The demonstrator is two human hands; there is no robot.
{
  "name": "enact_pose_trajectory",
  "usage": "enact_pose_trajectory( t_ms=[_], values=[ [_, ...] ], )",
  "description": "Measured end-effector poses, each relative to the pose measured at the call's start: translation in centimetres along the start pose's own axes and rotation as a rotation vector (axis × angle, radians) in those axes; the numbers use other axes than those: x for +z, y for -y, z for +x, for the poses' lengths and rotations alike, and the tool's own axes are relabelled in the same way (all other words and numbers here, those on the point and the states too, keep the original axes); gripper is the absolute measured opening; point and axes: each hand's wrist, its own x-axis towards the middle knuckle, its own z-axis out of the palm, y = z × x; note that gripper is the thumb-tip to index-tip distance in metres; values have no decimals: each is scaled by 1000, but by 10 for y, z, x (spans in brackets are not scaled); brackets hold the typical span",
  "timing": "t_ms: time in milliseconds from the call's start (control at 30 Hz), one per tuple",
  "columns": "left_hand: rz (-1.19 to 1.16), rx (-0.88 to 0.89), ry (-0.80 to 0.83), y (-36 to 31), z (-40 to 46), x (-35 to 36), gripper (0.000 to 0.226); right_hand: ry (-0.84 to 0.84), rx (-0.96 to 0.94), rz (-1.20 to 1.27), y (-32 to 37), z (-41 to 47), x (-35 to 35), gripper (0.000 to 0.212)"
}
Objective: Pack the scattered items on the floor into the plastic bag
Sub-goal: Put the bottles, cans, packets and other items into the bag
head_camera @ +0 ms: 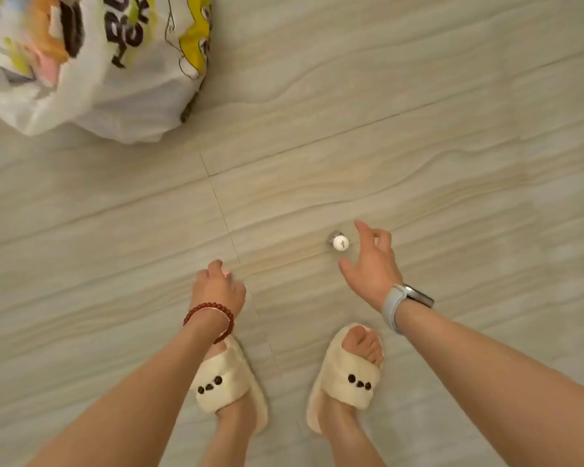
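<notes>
A small white round item with a silvery base (pixel 340 242) lies on the tiled floor just left of my right hand (pixel 371 264). That hand is open, fingers spread, apart from the item, a grey watch on its wrist. My left hand (pixel 218 288), with a red bead bracelet, hangs lower left with curled fingers; a bit of pink shows at its fingertips, and I cannot tell what it is. The white plastic bag (pixel 122 96) with black and yellow print sits at the top left, holding colourful items.
Both of my feet in cream fluffy slippers (pixel 228 379) stand on the floor below the hands. Pale wood-grain tiles (pixel 418 146) with thin joints stretch across the whole view.
</notes>
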Motion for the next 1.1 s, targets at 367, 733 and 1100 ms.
enact_pose_trajectory(
  t_ms=[367,733,1100],
  values=[
    [-82,88,-105,40,35,45,31,-53,-47,48,-5,32,50,35],
    [-752,1,-67,-2,-123,-173,27,53,-17,257,150,-157,-66,36],
    [-1254,-87,-192,19,-157,-403,11,-84,-170,398,363,-194,-165,33]
  ],
)
